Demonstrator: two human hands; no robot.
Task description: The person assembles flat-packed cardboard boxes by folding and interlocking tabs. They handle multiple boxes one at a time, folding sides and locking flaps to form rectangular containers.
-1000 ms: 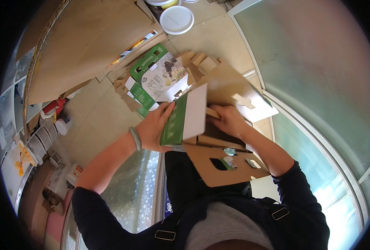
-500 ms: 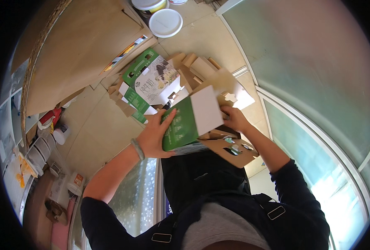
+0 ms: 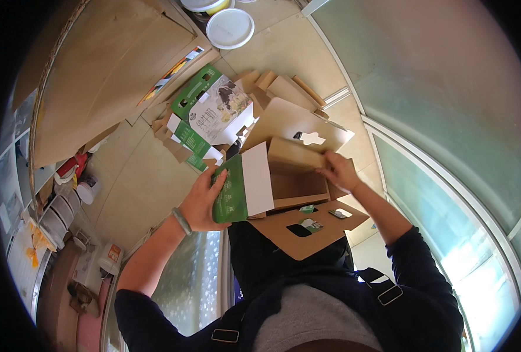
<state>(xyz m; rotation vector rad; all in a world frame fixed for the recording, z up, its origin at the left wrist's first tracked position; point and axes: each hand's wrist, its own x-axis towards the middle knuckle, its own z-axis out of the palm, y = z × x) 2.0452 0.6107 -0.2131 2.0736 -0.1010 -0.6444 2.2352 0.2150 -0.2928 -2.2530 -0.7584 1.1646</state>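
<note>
A green and white milk carton box (image 3: 231, 190) is held up in front of my body, its brown inside facing me and its end flaps spread. My left hand (image 3: 201, 202), with a bracelet at the wrist, grips the green side, thumb on the outer face. My right hand (image 3: 339, 172) is closed at the opposite edge, its fingers on a brown flap (image 3: 295, 157). One wide flap with handle cutouts (image 3: 307, 234) hangs toward me; another cutout flap (image 3: 292, 126) stands on the far side.
Beyond the box, a flattened green and white carton (image 3: 213, 114) and brown cardboard pieces (image 3: 289, 94) lie on the tiled floor. A large cardboard sheet (image 3: 113, 76) stands at the left, near a white-lidded bucket (image 3: 230, 28). Framed glass panels (image 3: 430, 76) line the right.
The box has turned and opened out, so its brown inside now shows. My left hand has shifted slightly left with the green side, while my right hand has moved a little right along the flap.
</note>
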